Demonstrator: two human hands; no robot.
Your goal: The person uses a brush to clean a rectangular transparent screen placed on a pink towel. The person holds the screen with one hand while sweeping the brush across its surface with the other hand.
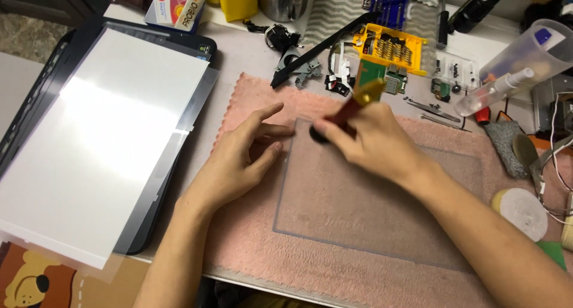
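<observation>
left hand (pixel 242 156) lies open, steadying the thin, stiff, probably fragile clear panel (pixel 370 206) by its edge; right hand (pixel 364 138) grips a red-handled tool (pixel 346 114).

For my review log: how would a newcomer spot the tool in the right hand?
Find the pink towel and the clear glass sheet lying on it. At the sheet's top-left corner, the right hand grips a red-handled tool with a black tip, unlike the grey tweezers beyond the towel.

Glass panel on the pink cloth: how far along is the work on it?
Done: the glass panel lies apart from the white sheet stack, with small parts laid out behind. In hand: the left hand steadies its corner while the right hand presses a red-handled tool there. Left: the rest of the panel shows no tool contact.
</observation>
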